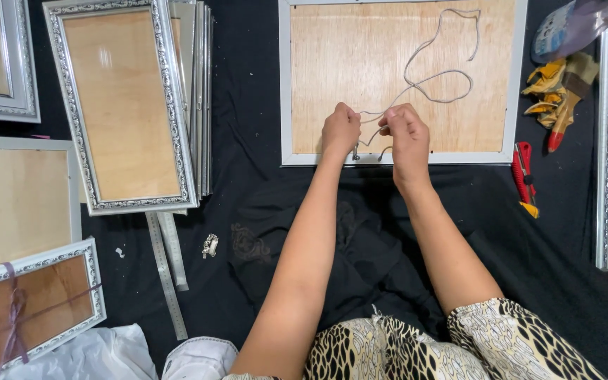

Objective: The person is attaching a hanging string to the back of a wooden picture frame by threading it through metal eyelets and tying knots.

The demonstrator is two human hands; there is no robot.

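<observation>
**Cord at the near edge of a face-down frame**

The cord [423, 77] is a thin, pale length lying in loose loops on the plywood back of a white-edged frame [286, 84], which rests face down on a black cloth [571, 281] at the 12 o'clock position of the view. The loops spread toward 1 o'clock; both ends run down to the frame's near edge.

The left hand [340, 130] sits at that near edge with its fingers clenched around the cord, directly above a small metal fitting [355, 153] standing on the backing. The right hand [406, 135] lies just beside it, at 3 o'clock from it, fingers pinched on the same cord. The two hands are near each other but apart.

At 3 o'clock from the frame lies a red utility knife [523, 176]; above it rests a pair of yellow work gloves [557, 91]. At 9 o'clock stands a stack of ornate silver frames [170, 105]. Two steel rulers [167, 260] lie at 8 o'clock, with a small metal clip [210, 245] just beside them.
</observation>
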